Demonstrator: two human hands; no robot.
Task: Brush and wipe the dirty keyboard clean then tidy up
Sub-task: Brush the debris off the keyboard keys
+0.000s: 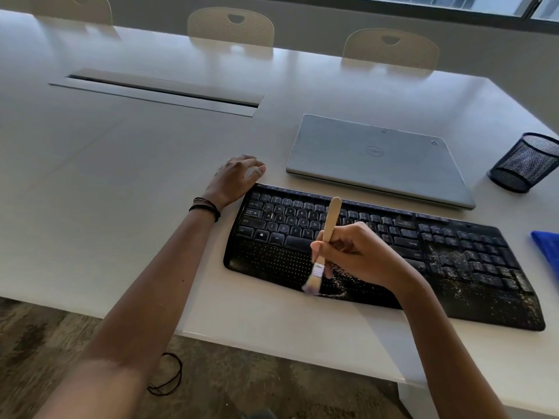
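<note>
A black keyboard with a wrist rest lies on the white table, pale crumbs scattered over its right side and front edge. My right hand grips a wooden-handled brush, whose bristles touch the wrist rest near a small pile of crumbs. My left hand rests on the table at the keyboard's far left corner, fingers curled and touching that corner, holding nothing.
A closed grey laptop lies just behind the keyboard. A black mesh pen cup stands at the right, and a blue cloth shows at the right edge. A cable slot is set into the table; chairs stand beyond.
</note>
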